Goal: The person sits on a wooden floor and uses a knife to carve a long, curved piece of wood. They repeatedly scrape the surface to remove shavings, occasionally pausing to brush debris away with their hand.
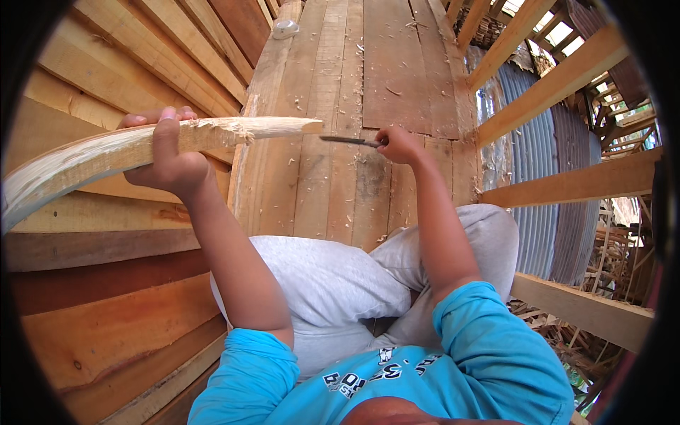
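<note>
A long pale piece of wood (92, 157), rough and freshly cut, reaches from the left rim toward the middle, where it narrows to a blunt end. My left hand (170, 152) is closed around it from below, the thumb upright on the near side and fingertips showing over the far side. In my right hand (399, 145) is a knife (348, 140) with a dark, narrow blade that points left. The blade's tip is close to the wood's blunt end; whether they touch I cannot tell. The knife's handle is mostly hidden in my fist.
Wood shavings (393, 91) lie scattered over the plank floor (319, 191). A board wall (127, 297) runs along my left. To the right are wooden rails (567, 185) with corrugated metal sheets (535, 166) beyond them. A small clear container (286, 28) sits at the far left of the floor.
</note>
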`<state>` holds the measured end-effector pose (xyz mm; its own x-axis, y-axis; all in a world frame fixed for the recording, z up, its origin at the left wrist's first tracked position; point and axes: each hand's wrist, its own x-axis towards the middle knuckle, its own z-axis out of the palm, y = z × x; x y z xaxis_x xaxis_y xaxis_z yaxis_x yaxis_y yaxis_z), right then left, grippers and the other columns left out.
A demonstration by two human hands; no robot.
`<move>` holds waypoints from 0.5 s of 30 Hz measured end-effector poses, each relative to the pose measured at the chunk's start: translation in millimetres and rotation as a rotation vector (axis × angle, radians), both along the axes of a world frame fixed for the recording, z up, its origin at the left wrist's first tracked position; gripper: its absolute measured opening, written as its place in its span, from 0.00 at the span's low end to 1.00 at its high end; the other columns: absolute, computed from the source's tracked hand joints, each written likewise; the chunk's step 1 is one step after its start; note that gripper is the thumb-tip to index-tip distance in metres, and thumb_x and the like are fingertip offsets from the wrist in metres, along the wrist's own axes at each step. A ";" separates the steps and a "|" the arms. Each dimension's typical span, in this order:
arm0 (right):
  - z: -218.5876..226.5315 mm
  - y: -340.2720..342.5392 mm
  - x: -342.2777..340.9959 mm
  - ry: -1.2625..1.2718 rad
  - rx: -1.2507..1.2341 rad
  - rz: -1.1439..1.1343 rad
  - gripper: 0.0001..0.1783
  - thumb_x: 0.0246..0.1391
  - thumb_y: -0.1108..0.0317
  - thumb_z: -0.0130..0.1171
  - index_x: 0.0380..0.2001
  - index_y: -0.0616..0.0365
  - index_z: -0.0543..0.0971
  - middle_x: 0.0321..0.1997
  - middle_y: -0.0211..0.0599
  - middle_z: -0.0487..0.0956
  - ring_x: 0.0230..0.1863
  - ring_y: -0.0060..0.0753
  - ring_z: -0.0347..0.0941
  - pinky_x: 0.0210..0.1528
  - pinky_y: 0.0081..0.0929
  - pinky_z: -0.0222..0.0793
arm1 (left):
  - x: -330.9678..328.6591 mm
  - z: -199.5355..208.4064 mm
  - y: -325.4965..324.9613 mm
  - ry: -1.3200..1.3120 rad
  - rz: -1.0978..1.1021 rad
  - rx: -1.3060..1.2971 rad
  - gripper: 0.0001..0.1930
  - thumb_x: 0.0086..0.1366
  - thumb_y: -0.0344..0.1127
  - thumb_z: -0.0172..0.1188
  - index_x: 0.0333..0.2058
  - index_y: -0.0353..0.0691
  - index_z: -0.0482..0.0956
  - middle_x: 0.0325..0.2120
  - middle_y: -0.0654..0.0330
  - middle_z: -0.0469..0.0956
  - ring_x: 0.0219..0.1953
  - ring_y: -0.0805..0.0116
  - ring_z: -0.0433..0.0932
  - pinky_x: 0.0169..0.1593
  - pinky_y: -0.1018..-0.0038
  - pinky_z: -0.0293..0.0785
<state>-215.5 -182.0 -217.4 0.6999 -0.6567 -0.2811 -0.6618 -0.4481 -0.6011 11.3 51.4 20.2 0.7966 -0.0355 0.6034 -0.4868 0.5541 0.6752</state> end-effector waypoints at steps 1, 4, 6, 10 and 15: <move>-6.3 -2.9 -0.4 0.045 0.103 0.152 0.14 0.49 0.71 0.65 0.41 0.60 0.83 0.38 0.48 0.84 0.42 0.42 0.81 0.45 0.36 0.75 | -1.7 -0.8 -1.9 -0.006 0.007 0.014 0.14 0.50 0.19 0.56 0.36 0.34 0.67 0.22 0.54 0.70 0.21 0.61 0.74 0.31 0.63 0.77; -23.9 2.8 -2.5 0.141 -0.072 -0.145 0.14 0.48 0.72 0.65 0.40 0.60 0.83 0.36 0.48 0.84 0.41 0.42 0.81 0.44 0.36 0.75 | -2.1 -3.6 -6.4 -0.032 -0.006 0.042 0.13 0.50 0.18 0.56 0.36 0.34 0.67 0.22 0.55 0.70 0.21 0.61 0.74 0.31 0.64 0.77; -21.5 -2.3 2.9 0.126 -0.190 -0.480 0.13 0.46 0.73 0.65 0.38 0.60 0.83 0.35 0.48 0.84 0.40 0.42 0.81 0.43 0.35 0.75 | -0.8 -4.6 -6.8 -0.044 -0.017 0.056 0.13 0.50 0.18 0.55 0.36 0.34 0.67 0.22 0.55 0.70 0.21 0.61 0.74 0.30 0.64 0.77; 0.8 -10.5 -6.9 -0.036 -0.140 -0.244 0.12 0.44 0.77 0.65 0.36 0.60 0.84 0.35 0.47 0.84 0.39 0.42 0.81 0.42 0.35 0.75 | -0.9 -6.5 -5.9 -0.058 -0.003 0.103 0.13 0.50 0.17 0.56 0.36 0.34 0.68 0.21 0.55 0.70 0.21 0.63 0.74 0.30 0.66 0.77; -4.1 1.7 -2.3 0.037 0.042 -0.006 0.13 0.44 0.76 0.65 0.37 0.60 0.83 0.35 0.47 0.84 0.40 0.42 0.81 0.43 0.35 0.75 | -3.2 -10.7 -9.4 -0.056 -0.034 0.135 0.14 0.50 0.16 0.57 0.35 0.35 0.69 0.21 0.56 0.73 0.21 0.65 0.75 0.30 0.68 0.77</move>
